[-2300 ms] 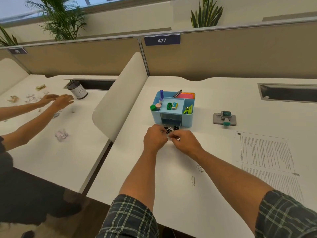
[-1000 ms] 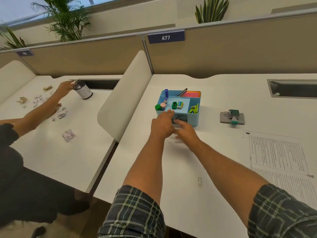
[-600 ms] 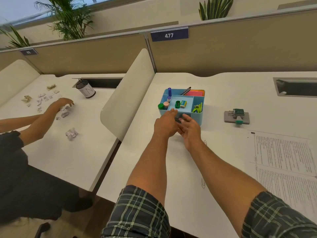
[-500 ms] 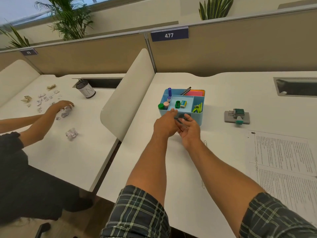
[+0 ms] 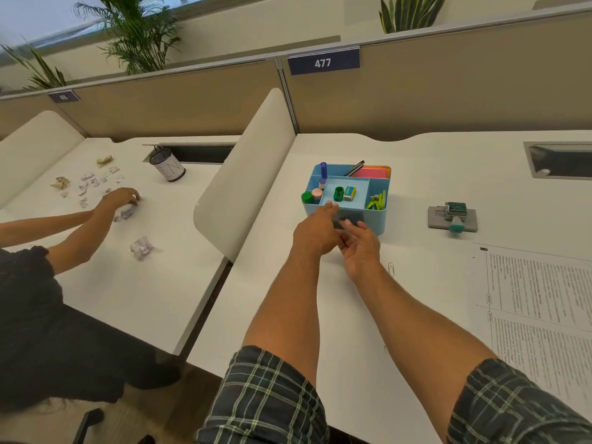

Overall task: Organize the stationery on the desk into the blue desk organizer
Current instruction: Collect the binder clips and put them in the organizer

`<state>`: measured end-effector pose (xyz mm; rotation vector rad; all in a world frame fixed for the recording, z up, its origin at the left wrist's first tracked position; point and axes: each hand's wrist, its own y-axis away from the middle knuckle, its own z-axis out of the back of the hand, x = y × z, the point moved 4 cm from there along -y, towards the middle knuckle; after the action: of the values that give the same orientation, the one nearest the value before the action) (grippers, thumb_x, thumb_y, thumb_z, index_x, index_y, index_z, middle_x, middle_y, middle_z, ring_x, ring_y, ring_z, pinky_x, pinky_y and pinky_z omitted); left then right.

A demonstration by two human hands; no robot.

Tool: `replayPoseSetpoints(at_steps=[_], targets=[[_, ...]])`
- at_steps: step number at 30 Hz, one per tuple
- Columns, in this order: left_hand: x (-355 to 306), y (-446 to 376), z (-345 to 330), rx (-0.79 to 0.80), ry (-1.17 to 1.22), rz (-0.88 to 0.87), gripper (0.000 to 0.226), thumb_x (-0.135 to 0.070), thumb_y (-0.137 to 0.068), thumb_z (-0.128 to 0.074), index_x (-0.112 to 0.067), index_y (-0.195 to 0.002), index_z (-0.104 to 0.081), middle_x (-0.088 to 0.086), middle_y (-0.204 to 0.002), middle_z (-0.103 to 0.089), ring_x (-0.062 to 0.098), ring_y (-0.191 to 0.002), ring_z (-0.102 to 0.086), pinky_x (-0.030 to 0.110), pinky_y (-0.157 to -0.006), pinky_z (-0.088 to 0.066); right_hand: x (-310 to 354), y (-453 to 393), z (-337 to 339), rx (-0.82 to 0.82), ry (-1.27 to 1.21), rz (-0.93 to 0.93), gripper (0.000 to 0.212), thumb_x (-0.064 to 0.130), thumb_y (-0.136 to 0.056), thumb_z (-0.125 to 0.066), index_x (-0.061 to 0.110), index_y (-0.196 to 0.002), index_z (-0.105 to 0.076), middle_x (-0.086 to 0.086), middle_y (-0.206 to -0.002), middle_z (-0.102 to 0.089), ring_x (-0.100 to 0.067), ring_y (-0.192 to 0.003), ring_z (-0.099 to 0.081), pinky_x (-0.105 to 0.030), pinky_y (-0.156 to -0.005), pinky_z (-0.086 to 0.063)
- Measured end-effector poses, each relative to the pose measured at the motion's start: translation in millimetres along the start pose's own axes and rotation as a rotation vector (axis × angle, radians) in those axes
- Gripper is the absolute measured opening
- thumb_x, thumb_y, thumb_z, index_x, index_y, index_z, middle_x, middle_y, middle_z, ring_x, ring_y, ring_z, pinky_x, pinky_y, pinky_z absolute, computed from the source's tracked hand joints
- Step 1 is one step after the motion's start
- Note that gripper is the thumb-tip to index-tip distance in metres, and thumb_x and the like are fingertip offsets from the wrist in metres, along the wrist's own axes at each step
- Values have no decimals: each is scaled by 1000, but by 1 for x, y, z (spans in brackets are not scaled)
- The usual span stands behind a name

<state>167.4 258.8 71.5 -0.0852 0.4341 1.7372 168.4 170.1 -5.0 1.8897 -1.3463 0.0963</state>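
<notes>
place: open-plan office | cues: white desk (image 5: 448, 155) – numbered partition (image 5: 480, 84) – probably shared rows

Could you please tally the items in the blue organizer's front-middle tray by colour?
Green: 1, the sharpener.
Blue and yellow: 1, the small box.
Total: 2 in the organizer tray.

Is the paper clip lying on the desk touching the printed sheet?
Apart. The head view shows the paper clip beside the right hand, with bare white desk between it and the printed sheet.
</notes>
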Motion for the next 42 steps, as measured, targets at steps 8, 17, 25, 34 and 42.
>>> replayPoseSetpoints(at_steps=[8,17,25,34,42], targets=[[-4,-1,5,11,-14,8,75,-3,-92,-60,-23,-157,-27,-1,-164,-23,24,-143,-38,43,-112,-42,-5,2,4,-32,57,16,29,28,-88,-77,21,-113,-65,-12,-115,-73,-20,-82,-62,-26,-63,-52],[-10,2,9,-9,-172,36,64,-14,-95,-58,-25,-153,-33,0,-157,-37,29,-132,-48,43,-109,-38,6,-3,11,-105,411,40,17,40,-92,-69,24,-94,-63,-3,-87,-75,-16,-68,-66,-28,-64,-54],[-11,1,6,3,-217,40,64,-17,-91,-62,-24,-150,-38,3,-153,-42,32,-128,-50,42,-105,-44,4,-2,26,-122,684,34,30,43,-94,-66,15,-105,-67,-6,-94,-75,-19,-76,-71,-31,-69,-57],[-10,5,0,19,-251,35,75,-17,-92,-61,-24,-157,-23,-1,-165,-20,39,-144,-27,48,-115,-32,13,1,24,-94,894,6,45,48,-94,-64,8,-115,-67,-6,-98,-75,-18,-77,-71,-28,-69,-57],[-3,3,-1,35,-263,19,72,-12,-92,-55,-26,-155,-22,2,-161,-25,39,-141,-29,49,-114,-35,21,-1,29,-62,942,-33,45,45,-94,-65,6,-115,-65,-6,-90,-73,-19,-77,-71,-33,-79,-59]])
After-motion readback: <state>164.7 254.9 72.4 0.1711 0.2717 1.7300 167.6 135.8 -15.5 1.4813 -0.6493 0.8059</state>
